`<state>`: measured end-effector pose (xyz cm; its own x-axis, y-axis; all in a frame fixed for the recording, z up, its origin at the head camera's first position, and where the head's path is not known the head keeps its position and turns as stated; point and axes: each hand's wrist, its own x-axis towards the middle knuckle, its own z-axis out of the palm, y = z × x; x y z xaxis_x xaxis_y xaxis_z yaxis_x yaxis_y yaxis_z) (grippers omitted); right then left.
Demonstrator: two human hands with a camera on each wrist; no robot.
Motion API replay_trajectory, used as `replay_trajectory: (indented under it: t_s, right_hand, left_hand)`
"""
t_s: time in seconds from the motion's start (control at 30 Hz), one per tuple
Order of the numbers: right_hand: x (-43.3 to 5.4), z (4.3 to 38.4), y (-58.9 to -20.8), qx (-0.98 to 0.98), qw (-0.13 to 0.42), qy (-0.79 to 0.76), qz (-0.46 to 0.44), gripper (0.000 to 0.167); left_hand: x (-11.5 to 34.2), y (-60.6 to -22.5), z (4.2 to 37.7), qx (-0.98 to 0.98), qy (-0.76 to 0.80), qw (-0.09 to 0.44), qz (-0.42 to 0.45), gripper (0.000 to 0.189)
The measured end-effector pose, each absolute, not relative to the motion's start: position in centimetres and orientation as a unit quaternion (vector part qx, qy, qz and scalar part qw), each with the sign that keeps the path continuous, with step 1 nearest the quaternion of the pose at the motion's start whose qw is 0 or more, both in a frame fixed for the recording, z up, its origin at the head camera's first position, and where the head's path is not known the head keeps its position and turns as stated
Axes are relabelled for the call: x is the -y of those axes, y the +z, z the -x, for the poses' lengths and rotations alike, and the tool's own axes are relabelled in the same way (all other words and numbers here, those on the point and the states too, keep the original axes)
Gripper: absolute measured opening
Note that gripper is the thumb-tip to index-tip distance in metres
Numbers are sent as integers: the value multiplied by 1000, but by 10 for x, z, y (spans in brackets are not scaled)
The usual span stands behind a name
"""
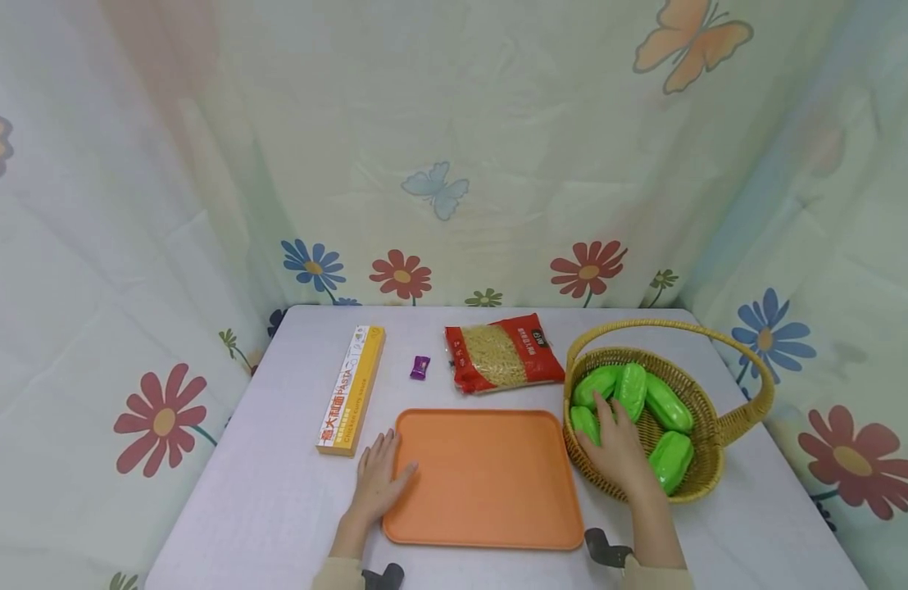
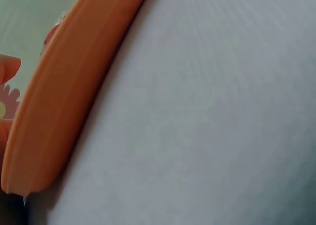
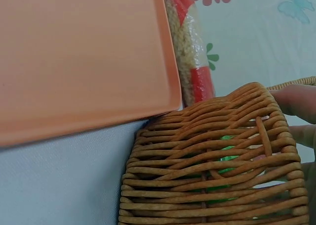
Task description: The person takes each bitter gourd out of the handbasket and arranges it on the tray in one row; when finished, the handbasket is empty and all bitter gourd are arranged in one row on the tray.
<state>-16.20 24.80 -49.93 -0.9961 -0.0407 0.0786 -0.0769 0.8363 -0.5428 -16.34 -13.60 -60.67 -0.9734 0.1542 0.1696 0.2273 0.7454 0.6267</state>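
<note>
My left hand (image 1: 378, 479) rests on the left rim of an orange rectangular tray (image 1: 487, 479), its fingers extended and thumb over the edge. In the left wrist view the tray's side wall (image 2: 69, 96) runs past parts of that hand at the far left. On the right, my right hand (image 1: 618, 451) reaches over the near rim of a wicker basket (image 1: 708, 483). Its spread fingers are among glossy bright green oblong things (image 1: 631, 392), thumb near the leftmost one. The right wrist view shows fingers (image 3: 298, 102) beyond the woven rim, with the green things mostly hidden behind the wicker.
Behind the tray lie a red bag of pasta (image 1: 498, 352) and a small purple wrapped candy (image 1: 419, 367). A yellow and white pasta box (image 1: 351, 389) lies at the left. The basket's tall handle (image 1: 664, 324) arches over its far side. Flowered curtains (image 1: 454, 123) surround the table.
</note>
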Motion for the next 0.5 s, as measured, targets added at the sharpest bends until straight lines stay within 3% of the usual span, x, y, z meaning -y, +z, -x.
replay_trajectory:
  t_s: [0.23,0.5]
  right_hand:
    - [-246,170,-502,957,36,285,-45,65]
    - [-248,180,-513,957,-3,287,-33,60]
  left_hand:
    - [135,-610,161,938,-323,64,104,68]
    - [136,-611,160,933,-336,80,104,64]
